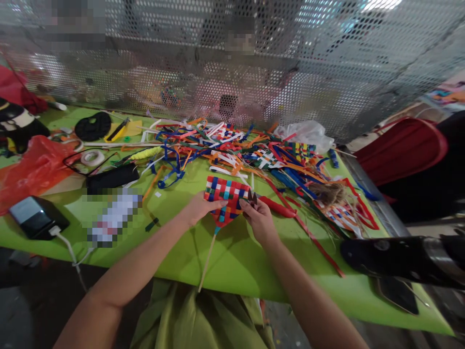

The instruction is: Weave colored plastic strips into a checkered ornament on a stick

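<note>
A woven piece of red, white, blue and green strips [225, 196] is held up over the green table, narrowing to a point at its bottom. From that point a thin wooden stick [208, 259] runs down to the table's front edge. My left hand [203, 207] is closed on the left side of the woven piece, its thumb across the front. My right hand [258, 217] grips small dark-bladed scissors or snips [252, 198], whose blades point up beside the right edge of the weave. The right fingers also touch that edge.
Loose coloured strips [181, 145] pile along the back of the green table [174, 257], below a perforated metal panel [163, 92]. At left lie a tape roll [92, 158], a black pouch [113, 178] and a power bank [36, 217]. A red tool handle [276, 207] lies right.
</note>
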`<action>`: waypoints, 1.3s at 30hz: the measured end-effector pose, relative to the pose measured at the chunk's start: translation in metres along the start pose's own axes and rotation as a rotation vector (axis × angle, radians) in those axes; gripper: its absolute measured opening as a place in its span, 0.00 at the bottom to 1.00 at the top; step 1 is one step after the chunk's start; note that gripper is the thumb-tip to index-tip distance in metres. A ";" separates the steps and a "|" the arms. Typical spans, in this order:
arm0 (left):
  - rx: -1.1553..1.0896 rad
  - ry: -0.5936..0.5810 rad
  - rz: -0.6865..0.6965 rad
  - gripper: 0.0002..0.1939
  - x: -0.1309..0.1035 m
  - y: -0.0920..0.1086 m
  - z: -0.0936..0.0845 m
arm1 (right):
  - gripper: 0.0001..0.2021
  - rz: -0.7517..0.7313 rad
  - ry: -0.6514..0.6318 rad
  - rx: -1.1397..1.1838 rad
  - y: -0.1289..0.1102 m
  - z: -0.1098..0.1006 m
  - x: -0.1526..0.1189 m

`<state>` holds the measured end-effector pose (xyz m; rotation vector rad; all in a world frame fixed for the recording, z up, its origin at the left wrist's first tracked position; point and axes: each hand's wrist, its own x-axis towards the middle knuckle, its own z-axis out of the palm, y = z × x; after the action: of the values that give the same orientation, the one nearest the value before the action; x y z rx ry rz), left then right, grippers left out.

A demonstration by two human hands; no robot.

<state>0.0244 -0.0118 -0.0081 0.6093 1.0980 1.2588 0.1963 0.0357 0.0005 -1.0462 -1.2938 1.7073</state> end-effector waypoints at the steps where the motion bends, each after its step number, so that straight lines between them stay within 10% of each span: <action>1: 0.006 0.002 0.001 0.23 0.000 0.000 0.000 | 0.14 0.001 0.010 0.001 0.000 -0.001 0.000; 15: -0.009 0.100 0.256 0.16 0.006 0.008 -0.011 | 0.14 0.004 0.017 -0.012 -0.004 -0.001 0.001; 39: 0.080 0.078 0.220 0.22 0.009 0.009 -0.013 | 0.15 -0.046 0.063 0.018 0.000 -0.005 0.005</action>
<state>0.0088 -0.0035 -0.0082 0.7625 1.1745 1.4427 0.1992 0.0422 -0.0011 -1.0438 -1.2511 1.6361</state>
